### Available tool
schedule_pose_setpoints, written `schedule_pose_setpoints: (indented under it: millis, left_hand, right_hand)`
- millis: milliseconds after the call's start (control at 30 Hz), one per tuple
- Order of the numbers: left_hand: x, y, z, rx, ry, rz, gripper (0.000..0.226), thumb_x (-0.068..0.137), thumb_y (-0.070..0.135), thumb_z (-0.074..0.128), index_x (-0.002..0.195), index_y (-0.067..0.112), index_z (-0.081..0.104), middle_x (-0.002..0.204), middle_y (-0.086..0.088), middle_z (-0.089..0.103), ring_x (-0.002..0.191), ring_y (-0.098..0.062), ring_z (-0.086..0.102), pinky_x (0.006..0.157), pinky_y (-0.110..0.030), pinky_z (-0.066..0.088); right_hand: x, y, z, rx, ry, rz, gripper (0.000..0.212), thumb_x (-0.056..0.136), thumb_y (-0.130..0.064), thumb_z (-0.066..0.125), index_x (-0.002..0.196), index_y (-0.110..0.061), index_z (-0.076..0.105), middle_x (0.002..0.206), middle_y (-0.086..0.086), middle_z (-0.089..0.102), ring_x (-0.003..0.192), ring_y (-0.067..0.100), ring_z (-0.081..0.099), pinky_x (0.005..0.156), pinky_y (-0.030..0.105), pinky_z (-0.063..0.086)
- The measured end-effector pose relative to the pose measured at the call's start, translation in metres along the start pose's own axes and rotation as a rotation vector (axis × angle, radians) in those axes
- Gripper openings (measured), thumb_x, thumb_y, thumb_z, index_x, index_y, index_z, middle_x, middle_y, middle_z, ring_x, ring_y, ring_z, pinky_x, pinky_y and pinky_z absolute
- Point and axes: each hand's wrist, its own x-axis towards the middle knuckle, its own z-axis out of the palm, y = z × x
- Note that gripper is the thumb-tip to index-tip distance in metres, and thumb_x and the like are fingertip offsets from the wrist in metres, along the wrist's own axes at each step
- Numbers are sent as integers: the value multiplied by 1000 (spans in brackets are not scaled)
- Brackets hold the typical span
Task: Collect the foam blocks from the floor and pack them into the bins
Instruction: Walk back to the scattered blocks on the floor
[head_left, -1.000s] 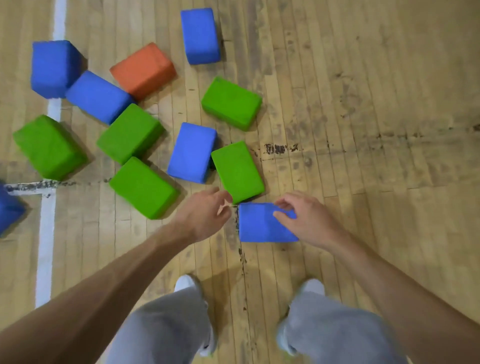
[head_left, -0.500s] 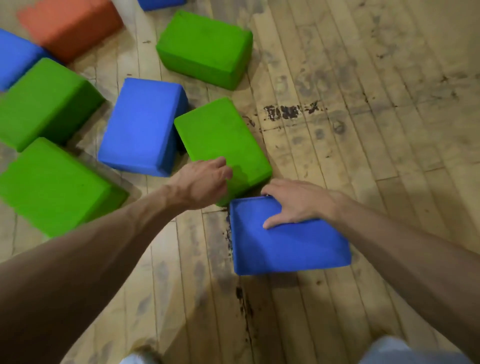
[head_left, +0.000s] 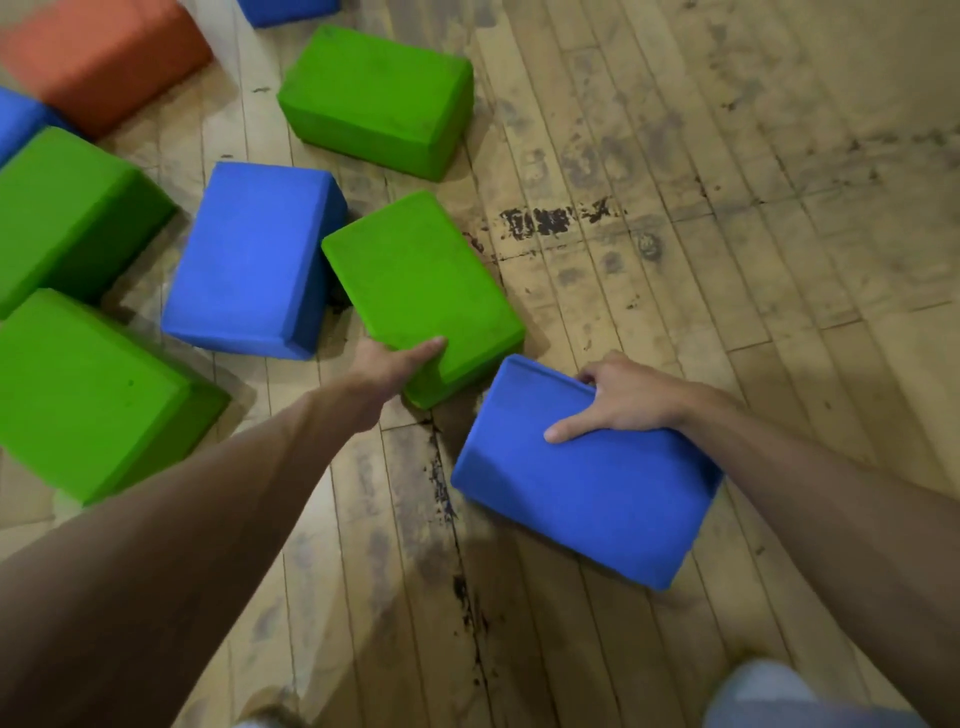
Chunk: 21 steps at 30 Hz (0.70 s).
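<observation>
The only thing like writing is a dark mark on the floor beyond the blocks. It may be worn lettering, but I cannot read it. The foam blocks show no label or print.

My left hand reaches forward on a long straight arm and holds the near corner of the near green block. The thumb lies flat on its top face and the fingers are hidden down its side. My right hand is clamped on the near blue block, thumb stretched across the top face and fingers curled over the far edge. That block sits tilted, with shadow under its left end. The two hands are apart, one block each.

The middle blue block lies just left of the near green one, touching it at a corner. Beyond them lies the far green block. At the left are two more green blocks, an orange block and a blue one cut by the frame. Another blue block shows at the top edge.

The floor is narrow wooden boards, scuffed and dark-stained along the seams. My grey trouser leg shows at the bottom right.
</observation>
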Motion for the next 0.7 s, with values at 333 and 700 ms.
schedule_pose_setpoints:
  millis: [333, 700]
  left_hand:
    - [-1, 24, 26, -31, 44, -58, 71, 69, 25, 85, 119, 17, 35, 117, -3, 53, 108, -23, 55, 94, -41, 45]
    - [-144, 128, 9, 385, 424, 5, 94, 69, 60, 74, 133, 3, 36, 136, -19, 40, 127, -36, 42, 106, -46, 36]
  right_hand:
    - [-12, 7, 14, 177, 19, 162, 96, 36, -81, 71, 110, -23, 52, 106, -5, 64, 90, 14, 64, 83, 38, 54]
    - [-137, -68, -42, 113, 325, 364, 93, 64, -50, 74, 135, -6, 34, 136, 11, 40, 127, 30, 40, 98, 42, 36]
